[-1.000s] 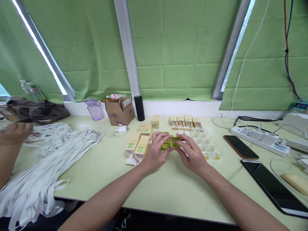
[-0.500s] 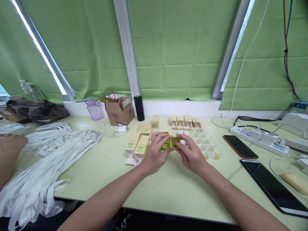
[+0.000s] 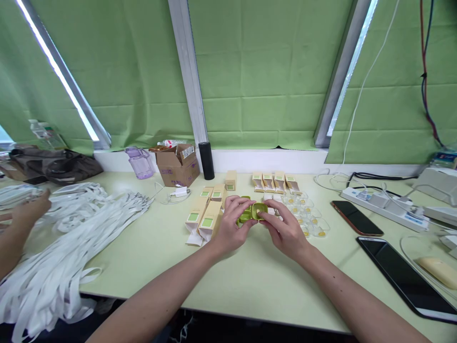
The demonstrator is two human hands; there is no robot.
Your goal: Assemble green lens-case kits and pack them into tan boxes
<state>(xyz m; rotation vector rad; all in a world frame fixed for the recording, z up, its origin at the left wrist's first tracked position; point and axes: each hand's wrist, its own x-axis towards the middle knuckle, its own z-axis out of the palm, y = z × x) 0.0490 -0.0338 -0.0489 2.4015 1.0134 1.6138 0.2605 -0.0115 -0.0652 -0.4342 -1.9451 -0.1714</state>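
Observation:
Between my hands, above the table, is a small green compartmented case with its lid open. My left hand is closed around its left side. The fingers of my right hand grip its right edge, with a fingertip near the inside of the right half. Left of the case lie several cream cartons with green labels, flaps open at the near end. Just right of my right hand are several clear plastic pieces with yellow centres. Some small white pieces behind the case are partly hidden by my fingers.
Several open cartons and one standing carton are at the back. Left are white straps and another person's hand. Right are two phones and a power strip. A cardboard box and black cylinder stand behind.
My right fingertip has drawn back slightly from the inside of the green case, while my left hand stays put. At far left, the other person's hand has moved right and turned.

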